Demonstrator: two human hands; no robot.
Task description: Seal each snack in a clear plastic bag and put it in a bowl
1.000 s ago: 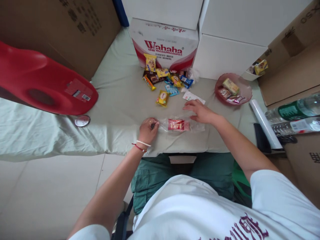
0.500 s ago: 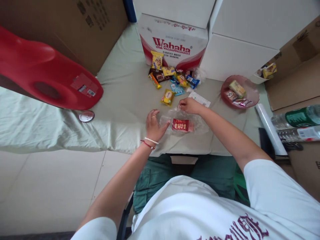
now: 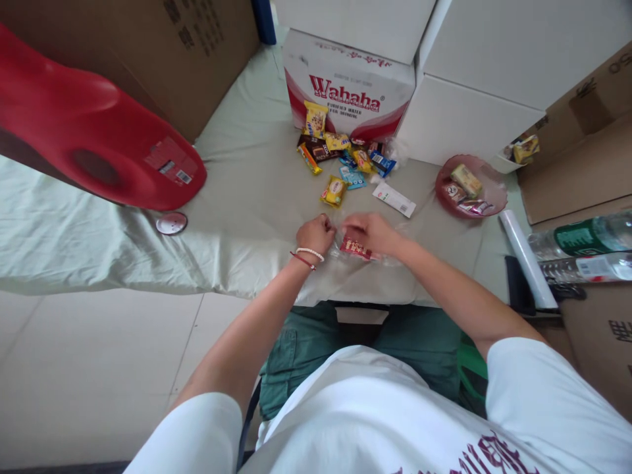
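Note:
A clear plastic bag (image 3: 395,260) lies on the cloth in front of me, with a red packet (image 3: 353,246) in or under its film. My left hand (image 3: 316,234), wearing a white beaded bracelet and a red cord, is closed at the bag's left edge and pinches the film there. Over the bag, my right hand (image 3: 374,232) has its fingers stretched to the left and partly covers the red packet. Its thumb is hidden. Just beyond the hands lie a yellow snack packet (image 3: 334,191) and a white packet (image 3: 394,199).
Several wrapped snacks (image 3: 323,148) are heaped before a Wahaba carton (image 3: 348,85). A pink bowl (image 3: 447,206) with snacks stands right, near a white roll (image 3: 528,260) and plastic bottles (image 3: 587,234). At left are a red jug (image 3: 148,158) and a round badge-like disc (image 3: 171,223).
My left hand has gone from spread to closed at the bag's left edge. My right hand has come down from the bag's upper edge over the red packet, its pinch loosened.

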